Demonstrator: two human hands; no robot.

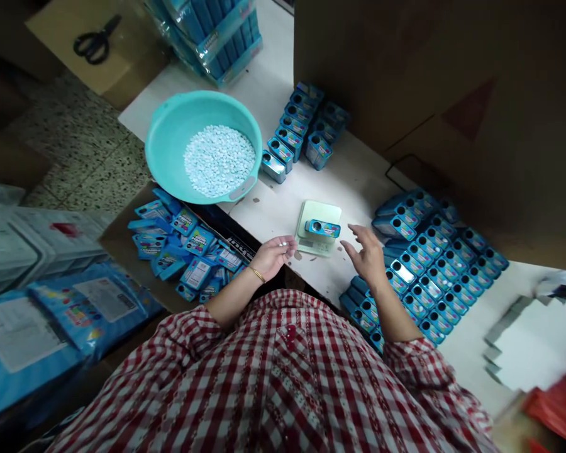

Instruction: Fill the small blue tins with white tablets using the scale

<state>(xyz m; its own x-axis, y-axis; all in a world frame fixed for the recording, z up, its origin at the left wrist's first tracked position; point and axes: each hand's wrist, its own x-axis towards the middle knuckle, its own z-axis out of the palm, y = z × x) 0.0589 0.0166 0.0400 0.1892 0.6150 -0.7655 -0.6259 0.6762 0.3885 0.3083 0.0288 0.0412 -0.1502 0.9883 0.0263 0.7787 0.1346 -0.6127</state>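
A blue tin (323,228) with a dark round opening in its top stands on a pale green weighing scale (311,248). Just left of the scale, my left hand (274,255) is turned partly palm up, its fingers curled around a few small white tablets (283,244). My right hand (368,255) is on the scale's other side, thumb and fingers apart, holding nothing and not touching the tin. Beyond my left hand, a turquoise basin (170,141) holds a heap of pale tablets (221,160).
Rows of blue tins (434,270) stand to the right, with more tins (290,135) behind the scale. A carton (122,236) of blue tins sits below the basin. Large cardboard (429,75) rises at the back. Scissors (95,43) lie on a box at far left.
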